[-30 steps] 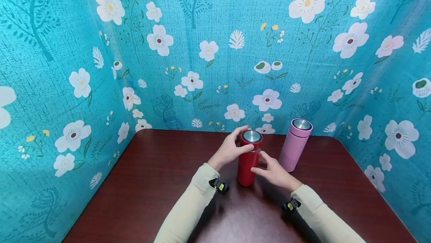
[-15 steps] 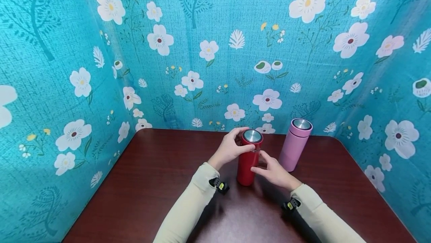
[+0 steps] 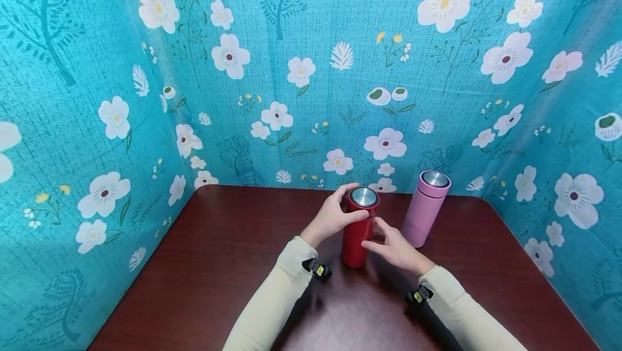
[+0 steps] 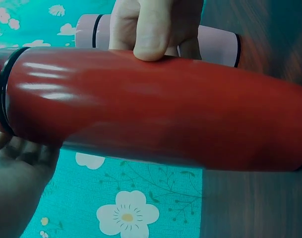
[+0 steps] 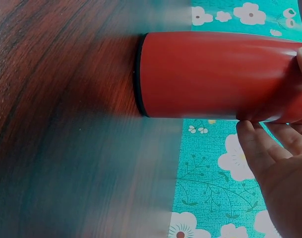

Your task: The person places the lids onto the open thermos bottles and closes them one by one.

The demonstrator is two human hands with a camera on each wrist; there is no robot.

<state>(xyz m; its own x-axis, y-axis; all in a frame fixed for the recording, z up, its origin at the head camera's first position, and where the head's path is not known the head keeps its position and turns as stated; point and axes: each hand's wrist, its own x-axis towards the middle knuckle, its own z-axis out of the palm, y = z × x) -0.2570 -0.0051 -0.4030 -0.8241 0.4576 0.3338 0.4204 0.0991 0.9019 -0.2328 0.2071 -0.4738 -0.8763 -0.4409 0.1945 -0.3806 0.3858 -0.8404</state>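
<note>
A red thermos (image 3: pixel 357 243) with a silver-topped lid (image 3: pixel 364 197) stands upright on the table, in front of me. My left hand (image 3: pixel 332 217) holds the lid from the left, thumb across its front and fingers behind. Lower down, my right hand (image 3: pixel 396 248) grips the body from the right, thumb on the near side. In the left wrist view a dark seam rings the red thermos (image 4: pixel 155 109) beside my left hand (image 4: pixel 22 183), while the right thumb (image 4: pixel 153 37) presses the body. The right wrist view shows its black-edged base (image 5: pixel 139 74) and my right hand (image 5: pixel 289 183).
A pink thermos (image 3: pixel 425 213) stands upright just right of the red one, behind my right hand. The dark wooden table (image 3: pixel 233 243) ends at a blue flowered cloth (image 3: pixel 311 97), which hangs behind it and on both sides.
The bright line at the seam under the lid now looks dark, and my left thumb sits slightly lower. My right hand and the pink thermos stay where they were.
</note>
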